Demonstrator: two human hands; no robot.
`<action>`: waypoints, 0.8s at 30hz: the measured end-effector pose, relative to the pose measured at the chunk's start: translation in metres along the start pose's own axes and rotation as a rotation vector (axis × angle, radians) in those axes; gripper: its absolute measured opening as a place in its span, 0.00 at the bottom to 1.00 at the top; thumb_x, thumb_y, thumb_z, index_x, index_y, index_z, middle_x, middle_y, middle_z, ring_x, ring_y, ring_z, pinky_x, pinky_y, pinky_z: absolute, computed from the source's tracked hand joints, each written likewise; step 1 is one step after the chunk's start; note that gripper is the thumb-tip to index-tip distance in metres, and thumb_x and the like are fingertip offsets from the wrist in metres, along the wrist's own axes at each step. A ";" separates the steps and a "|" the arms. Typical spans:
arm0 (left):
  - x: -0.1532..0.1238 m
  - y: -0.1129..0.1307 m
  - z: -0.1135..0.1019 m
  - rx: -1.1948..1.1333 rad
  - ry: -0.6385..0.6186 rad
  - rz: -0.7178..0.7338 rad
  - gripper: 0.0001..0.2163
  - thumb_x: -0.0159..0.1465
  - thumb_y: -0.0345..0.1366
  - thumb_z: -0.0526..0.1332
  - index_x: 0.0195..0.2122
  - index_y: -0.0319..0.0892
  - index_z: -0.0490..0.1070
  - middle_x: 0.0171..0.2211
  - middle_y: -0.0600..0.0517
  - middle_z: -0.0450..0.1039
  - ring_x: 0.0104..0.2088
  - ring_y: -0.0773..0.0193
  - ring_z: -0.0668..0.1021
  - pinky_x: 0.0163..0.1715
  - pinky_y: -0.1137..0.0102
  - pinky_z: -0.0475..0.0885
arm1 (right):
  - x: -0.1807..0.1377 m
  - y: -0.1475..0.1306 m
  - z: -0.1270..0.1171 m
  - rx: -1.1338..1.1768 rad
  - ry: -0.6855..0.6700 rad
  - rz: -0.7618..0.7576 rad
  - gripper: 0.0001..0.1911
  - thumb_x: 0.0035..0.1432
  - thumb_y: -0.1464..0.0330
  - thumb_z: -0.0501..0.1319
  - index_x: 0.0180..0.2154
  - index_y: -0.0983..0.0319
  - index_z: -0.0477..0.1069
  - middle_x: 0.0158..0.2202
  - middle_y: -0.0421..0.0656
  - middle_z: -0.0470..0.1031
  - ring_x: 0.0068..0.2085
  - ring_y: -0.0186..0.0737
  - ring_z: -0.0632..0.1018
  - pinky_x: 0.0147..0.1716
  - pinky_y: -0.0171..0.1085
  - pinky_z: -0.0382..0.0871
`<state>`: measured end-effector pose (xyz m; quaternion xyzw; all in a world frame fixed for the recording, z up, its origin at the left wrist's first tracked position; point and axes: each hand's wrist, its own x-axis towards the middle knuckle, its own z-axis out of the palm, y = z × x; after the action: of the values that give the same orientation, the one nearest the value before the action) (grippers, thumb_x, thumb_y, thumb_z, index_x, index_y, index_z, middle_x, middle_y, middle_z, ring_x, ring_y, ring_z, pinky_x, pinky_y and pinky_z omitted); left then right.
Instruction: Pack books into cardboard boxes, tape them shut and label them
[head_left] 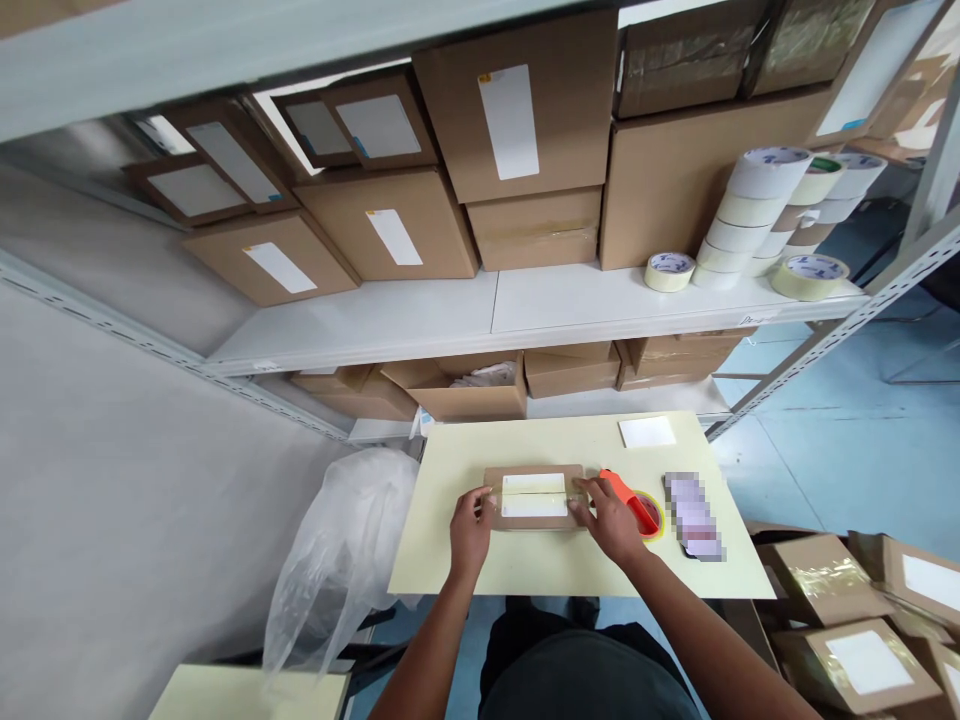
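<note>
A small flat cardboard box (534, 516) lies on the pale yellow table (442, 560), with white label areas on top and a strip of tape running lengthwise across them. At the box's left end, my left hand (471, 530) has its fingers curled against the edge. My right hand (611, 522) holds the opposite end, index finger and thumb on the top near the edge. Just beyond the right hand is an orange-red tape dispenser (628, 500) with a tape roll in it. What the fingertips do under the box's edges is hidden.
A blurred phone-like item (694, 515) and a white card (647, 432) lie on the table's right. Shelves ahead hold cardboard boxes (517, 110) and stacked tape rolls (750, 220). A plastic bag (330, 540) hangs left; taped boxes (825, 580) are piled at lower right.
</note>
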<state>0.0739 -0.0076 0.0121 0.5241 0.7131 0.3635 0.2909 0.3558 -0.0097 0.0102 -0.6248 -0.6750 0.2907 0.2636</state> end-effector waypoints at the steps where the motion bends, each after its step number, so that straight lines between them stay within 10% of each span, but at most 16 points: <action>1: 0.000 -0.001 0.003 -0.015 0.029 -0.028 0.17 0.65 0.50 0.58 0.45 0.44 0.75 0.45 0.45 0.78 0.47 0.53 0.80 0.48 0.58 0.76 | -0.004 0.008 -0.001 -0.004 0.040 -0.006 0.19 0.68 0.60 0.54 0.56 0.57 0.69 0.51 0.49 0.74 0.45 0.46 0.79 0.41 0.44 0.76; 5: -0.002 -0.007 0.014 -0.076 0.098 -0.130 0.16 0.63 0.50 0.58 0.41 0.44 0.74 0.42 0.46 0.79 0.45 0.53 0.80 0.46 0.60 0.76 | -0.023 0.052 -0.005 -0.163 0.172 0.085 0.14 0.66 0.62 0.56 0.49 0.61 0.71 0.47 0.53 0.76 0.50 0.52 0.77 0.47 0.49 0.73; 11: -0.002 -0.009 0.029 -0.130 0.197 -0.198 0.14 0.62 0.48 0.57 0.39 0.44 0.72 0.41 0.48 0.78 0.44 0.55 0.80 0.45 0.62 0.75 | -0.026 0.071 -0.003 -0.401 -0.247 0.344 0.08 0.63 0.66 0.59 0.44 0.60 0.71 0.39 0.53 0.79 0.39 0.51 0.81 0.32 0.41 0.69; 19: -0.003 -0.010 0.035 -0.250 0.229 -0.212 0.16 0.61 0.49 0.59 0.43 0.44 0.69 0.43 0.47 0.77 0.44 0.56 0.79 0.47 0.62 0.75 | 0.004 0.034 -0.057 -0.129 -0.070 0.241 0.15 0.63 0.58 0.54 0.41 0.62 0.69 0.28 0.44 0.75 0.30 0.44 0.76 0.30 0.38 0.65; 24: -0.004 -0.009 0.039 -0.356 0.254 -0.244 0.14 0.59 0.47 0.62 0.41 0.43 0.69 0.40 0.47 0.78 0.42 0.57 0.80 0.44 0.62 0.76 | 0.039 -0.036 -0.102 0.191 -0.279 -0.031 0.18 0.61 0.53 0.56 0.32 0.60 0.71 0.24 0.39 0.70 0.26 0.37 0.70 0.25 0.34 0.62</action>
<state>0.1014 -0.0047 -0.0172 0.3246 0.7268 0.5085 0.3284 0.4015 0.0343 0.1063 -0.5400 -0.6838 0.4333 0.2303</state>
